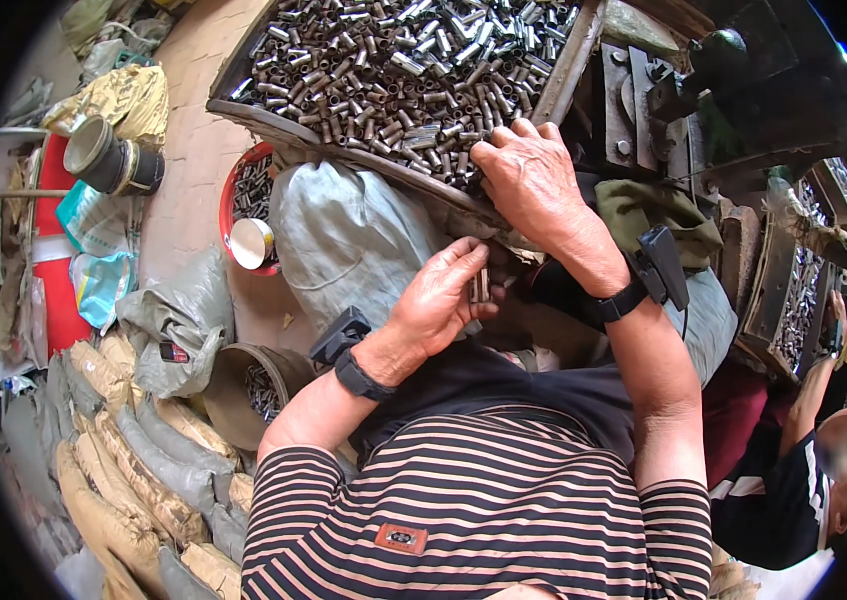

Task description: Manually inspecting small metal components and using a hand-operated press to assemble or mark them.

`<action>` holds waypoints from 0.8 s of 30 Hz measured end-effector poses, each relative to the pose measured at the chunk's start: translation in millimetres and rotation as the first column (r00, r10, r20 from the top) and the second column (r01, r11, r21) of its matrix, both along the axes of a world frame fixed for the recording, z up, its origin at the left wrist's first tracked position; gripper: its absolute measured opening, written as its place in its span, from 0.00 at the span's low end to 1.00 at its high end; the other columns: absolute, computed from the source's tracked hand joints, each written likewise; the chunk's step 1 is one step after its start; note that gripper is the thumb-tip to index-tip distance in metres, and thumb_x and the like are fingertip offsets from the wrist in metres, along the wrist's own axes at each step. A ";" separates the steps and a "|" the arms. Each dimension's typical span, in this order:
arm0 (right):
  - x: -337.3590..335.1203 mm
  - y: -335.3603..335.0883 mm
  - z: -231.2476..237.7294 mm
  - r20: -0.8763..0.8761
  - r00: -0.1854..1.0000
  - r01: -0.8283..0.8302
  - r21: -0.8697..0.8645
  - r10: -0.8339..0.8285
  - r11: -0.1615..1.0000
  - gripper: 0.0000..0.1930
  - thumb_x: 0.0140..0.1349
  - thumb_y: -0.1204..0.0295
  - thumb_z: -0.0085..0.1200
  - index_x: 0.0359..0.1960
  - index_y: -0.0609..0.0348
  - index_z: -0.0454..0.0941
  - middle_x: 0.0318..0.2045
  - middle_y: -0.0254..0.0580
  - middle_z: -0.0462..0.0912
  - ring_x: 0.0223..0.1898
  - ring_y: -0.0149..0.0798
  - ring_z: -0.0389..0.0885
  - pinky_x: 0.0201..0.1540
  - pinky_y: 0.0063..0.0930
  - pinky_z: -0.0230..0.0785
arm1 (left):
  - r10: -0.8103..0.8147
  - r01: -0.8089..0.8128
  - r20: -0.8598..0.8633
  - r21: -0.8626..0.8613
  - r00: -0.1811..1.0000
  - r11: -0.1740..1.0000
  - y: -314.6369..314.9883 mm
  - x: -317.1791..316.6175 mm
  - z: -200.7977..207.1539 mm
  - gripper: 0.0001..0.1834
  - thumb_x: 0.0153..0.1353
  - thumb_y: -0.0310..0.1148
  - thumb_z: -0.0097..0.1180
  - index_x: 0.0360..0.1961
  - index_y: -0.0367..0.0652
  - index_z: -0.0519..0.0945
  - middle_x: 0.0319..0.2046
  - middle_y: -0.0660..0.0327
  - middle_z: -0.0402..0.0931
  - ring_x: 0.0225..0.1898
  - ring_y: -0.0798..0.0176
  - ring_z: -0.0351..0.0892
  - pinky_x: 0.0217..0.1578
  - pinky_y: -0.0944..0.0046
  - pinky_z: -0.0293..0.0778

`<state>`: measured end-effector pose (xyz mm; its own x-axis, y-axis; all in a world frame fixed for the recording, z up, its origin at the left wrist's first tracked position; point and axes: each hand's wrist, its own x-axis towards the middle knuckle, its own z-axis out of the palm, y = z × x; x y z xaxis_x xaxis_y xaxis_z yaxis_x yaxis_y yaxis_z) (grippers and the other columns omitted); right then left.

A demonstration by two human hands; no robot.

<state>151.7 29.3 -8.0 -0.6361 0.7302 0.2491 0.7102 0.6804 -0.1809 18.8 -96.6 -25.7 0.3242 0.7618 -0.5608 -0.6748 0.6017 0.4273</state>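
A wooden tray (329, 150) heaped with short metal tubes (394, 75), some dull brown and some shiny, lies at the top of the view. Over its near right corner my right hand (536, 188) is bent down, fingers curled among the tubes. The fingertips are hidden, so what they grip does not show. Lower and to the left, my left hand (441, 292) is closed around a few small metal tubes (481, 286), held upright between thumb and fingers just below the tray's edge. Both wrists wear black straps with small devices.
A dark metal machine (644, 110) stands right of the tray. To the left are a red basin (228, 205) of tubes with a white cup (252, 243), a bucket (289, 370) with tubes, and stacked filled sacks (124, 480). Another person (784, 500) works at far right.
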 end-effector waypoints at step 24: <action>30.8 -25.8 10.1 -0.707 0.423 -0.362 -0.706 -0.567 0.609 0.05 0.63 0.74 0.53 0.35 0.63 0.73 0.24 0.31 0.75 0.25 0.22 0.72 0.30 0.17 0.66 | 0.526 0.367 -0.829 0.557 0.189 0.745 129.6 -97.4 38.9 0.09 0.61 0.35 0.57 0.33 0.39 0.78 0.27 0.64 0.79 0.27 0.71 0.77 0.27 0.69 0.72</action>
